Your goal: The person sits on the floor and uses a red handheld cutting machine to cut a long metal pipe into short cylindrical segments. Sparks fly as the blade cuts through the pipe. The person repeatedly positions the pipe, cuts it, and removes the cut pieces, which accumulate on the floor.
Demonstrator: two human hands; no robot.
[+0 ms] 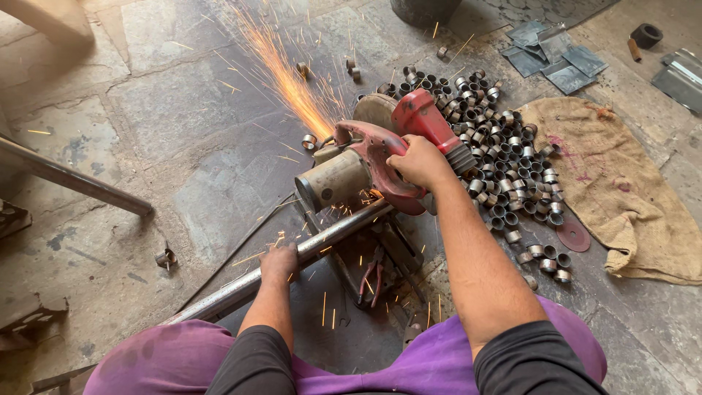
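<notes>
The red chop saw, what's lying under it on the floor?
Under the red chop saw a long metal pipe runs across its dark base, with red-handled pliers beside it. The left hand presses the pipe. The cutting point is hidden by the saw body.

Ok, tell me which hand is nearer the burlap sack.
Right. The right hand grips the saw handle, near the sack; the left hand holds the pipe, farther away.
</notes>
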